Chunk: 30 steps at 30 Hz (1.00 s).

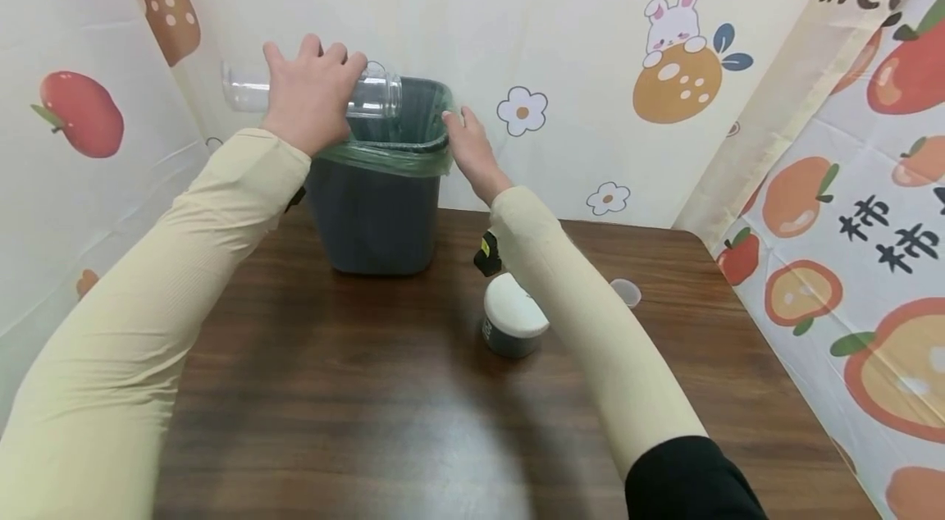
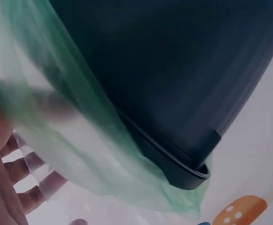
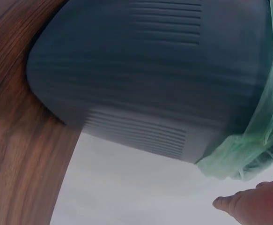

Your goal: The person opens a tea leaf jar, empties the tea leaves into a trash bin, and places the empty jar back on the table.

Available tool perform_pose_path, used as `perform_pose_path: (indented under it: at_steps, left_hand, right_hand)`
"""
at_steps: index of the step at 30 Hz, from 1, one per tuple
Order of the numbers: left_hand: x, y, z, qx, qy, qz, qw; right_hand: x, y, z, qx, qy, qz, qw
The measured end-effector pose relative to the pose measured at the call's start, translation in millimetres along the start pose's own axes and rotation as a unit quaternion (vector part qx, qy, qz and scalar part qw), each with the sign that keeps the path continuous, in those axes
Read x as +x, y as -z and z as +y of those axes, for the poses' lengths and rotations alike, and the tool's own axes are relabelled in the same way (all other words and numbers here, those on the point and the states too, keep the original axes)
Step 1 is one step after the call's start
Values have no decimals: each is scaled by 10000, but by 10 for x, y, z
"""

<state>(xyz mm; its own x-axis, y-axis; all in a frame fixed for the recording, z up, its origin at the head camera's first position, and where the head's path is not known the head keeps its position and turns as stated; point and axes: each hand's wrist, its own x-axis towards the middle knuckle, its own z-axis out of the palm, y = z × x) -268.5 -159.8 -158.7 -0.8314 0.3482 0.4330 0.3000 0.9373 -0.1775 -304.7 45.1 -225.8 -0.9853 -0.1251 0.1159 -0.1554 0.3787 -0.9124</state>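
My left hand (image 1: 310,98) grips a clear plastic jar (image 1: 378,98) from above. The jar lies on its side in the air, its right end over the opening of a dark trash bin (image 1: 376,216). A green bag (image 1: 391,161) lines the bin and folds over its rim. At the rim's right side is my right hand (image 1: 472,151), fingers extended; whether it touches the bag is unclear. In the left wrist view the bag hides part of the left hand (image 2: 5,187), and fingers show through the clear plastic.
On the brown wooden table (image 1: 325,421), a round tub (image 1: 514,311) with a white lid stands under my right forearm. A small translucent disc (image 1: 626,292) lies to its right, partly behind the sleeve. Printed cloth (image 1: 576,28) hangs behind and at both sides.
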Motion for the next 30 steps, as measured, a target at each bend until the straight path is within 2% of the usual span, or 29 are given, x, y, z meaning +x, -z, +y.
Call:
perform_pose_path:
  at_steps: [9,14,23,27,30]
  left_hand:
    - [-47,84,67,-134,153,-37,9998]
    - [-79,145,109,-274,217,-37,9994]
    - [-139,253,182,-516,238,212,9982]
    - [-167,306,238,-579,162,503,9969]
    - [-197,367,291,-648,92,655,9957]
  right_hand:
    - [-54,80,48,-1,9,-84,10000]
    - [-107,97,58,43,250,-125,9996]
    - [-179,119,-1,102,1369,117,9905]
    - [-286,123,-145,133,2018,73,9793]
    - [-424,105,-305,426,2489,-78,9676]
